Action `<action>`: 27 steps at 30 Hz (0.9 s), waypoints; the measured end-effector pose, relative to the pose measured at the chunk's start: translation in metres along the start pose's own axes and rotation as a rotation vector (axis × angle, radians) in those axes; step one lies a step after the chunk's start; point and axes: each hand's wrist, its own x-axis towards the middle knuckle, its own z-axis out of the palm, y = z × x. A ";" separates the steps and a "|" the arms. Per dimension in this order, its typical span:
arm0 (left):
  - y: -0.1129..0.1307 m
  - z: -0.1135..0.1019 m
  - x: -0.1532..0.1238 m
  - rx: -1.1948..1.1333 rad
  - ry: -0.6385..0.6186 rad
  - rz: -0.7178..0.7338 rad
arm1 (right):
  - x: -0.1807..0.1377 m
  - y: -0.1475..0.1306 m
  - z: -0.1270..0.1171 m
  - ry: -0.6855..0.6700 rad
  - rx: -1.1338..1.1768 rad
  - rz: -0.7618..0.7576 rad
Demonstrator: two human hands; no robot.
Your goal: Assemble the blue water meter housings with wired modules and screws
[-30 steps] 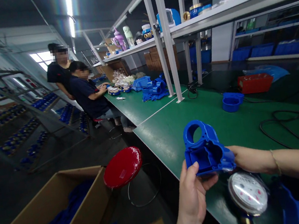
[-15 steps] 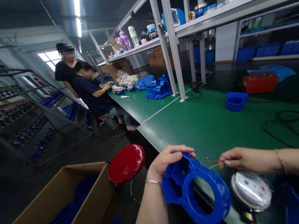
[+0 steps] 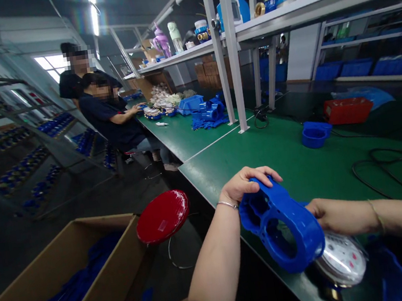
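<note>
Blue housing [image 3: 295, 212] moved right — red stool [image 3: 163, 217] near green tabletop [image 3: 271, 153].

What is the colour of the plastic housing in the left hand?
The plastic housing is blue, seen in the head view.

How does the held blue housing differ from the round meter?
The held housing is plain blue; the round meter has a pale face with red marks. The housing has an open ring; the meter's top is closed. The housing is held tilted; the meter sits on the table. Both have circular parts.
</note>
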 end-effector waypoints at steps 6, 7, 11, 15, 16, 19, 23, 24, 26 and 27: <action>-0.011 0.005 0.012 -0.026 0.005 0.021 | 0.002 -0.004 0.001 0.103 -0.008 -0.019; -0.012 0.004 0.012 -0.036 0.015 0.027 | 0.002 -0.004 0.000 0.119 -0.026 -0.024; -0.017 0.000 0.008 -0.079 0.060 0.042 | 0.001 -0.005 -0.001 0.130 -0.096 -0.035; -0.021 -0.002 0.002 -0.120 0.104 0.066 | 0.000 -0.005 -0.001 0.155 -0.192 -0.066; -0.022 -0.002 0.001 -0.130 0.117 0.071 | -0.001 -0.005 -0.001 0.175 -0.227 -0.078; -0.024 0.000 -0.002 -0.159 0.165 0.086 | -0.004 -0.005 0.000 0.235 -0.331 -0.106; -0.025 0.002 -0.004 -0.192 0.216 0.108 | -0.008 -0.004 0.002 0.293 -0.492 -0.148; -0.025 0.003 -0.004 -0.199 0.225 0.112 | -0.009 -0.003 0.002 0.306 -0.560 -0.169; -0.025 0.003 -0.005 -0.210 0.238 0.118 | -0.010 -0.002 0.003 0.321 -0.703 -0.206; -0.025 0.003 -0.005 -0.214 0.240 0.119 | -0.010 -0.001 0.003 0.322 -0.761 -0.217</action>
